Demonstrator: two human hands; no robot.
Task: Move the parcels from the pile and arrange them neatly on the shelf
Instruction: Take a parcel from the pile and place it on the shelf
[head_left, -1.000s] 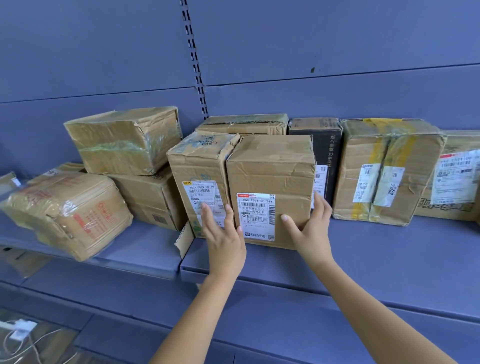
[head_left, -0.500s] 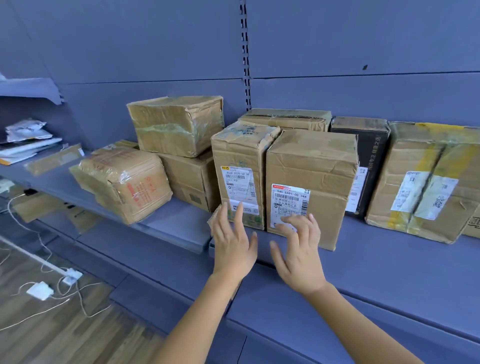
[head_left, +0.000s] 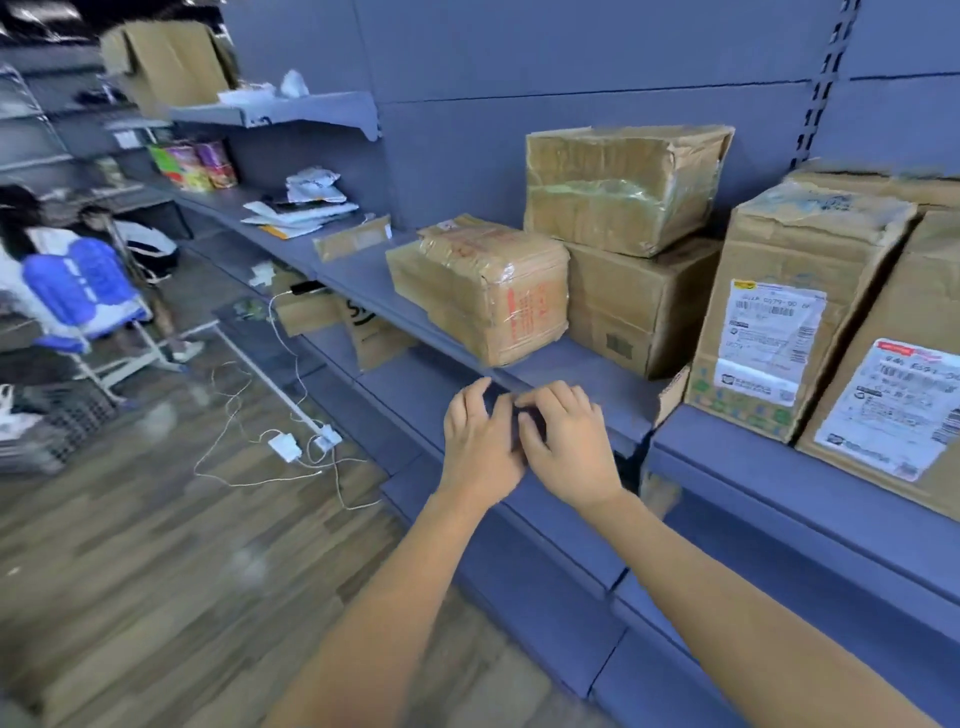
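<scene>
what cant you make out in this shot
- Head view: labelled parcel on the right, cut off by the frame edge.
- Label text on the neighbouring box: too blurred to read.
- Both hands: fingers overlap, so anything between them is hidden.

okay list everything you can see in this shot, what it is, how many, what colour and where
Shelf: one, blue-grey, along the wall.
Cardboard parcels: six at least, brown, on the shelf; taped parcel overhangs the edge, crumpled box stacked on another box, two labelled boxes at right.
Mail bags: several, white, further along the shelf.
Cables and chargers: white, on the wood floor.
Chair: one, blue, far left.
Left hand, right hand: empty, close together before the shelf edge.
</scene>
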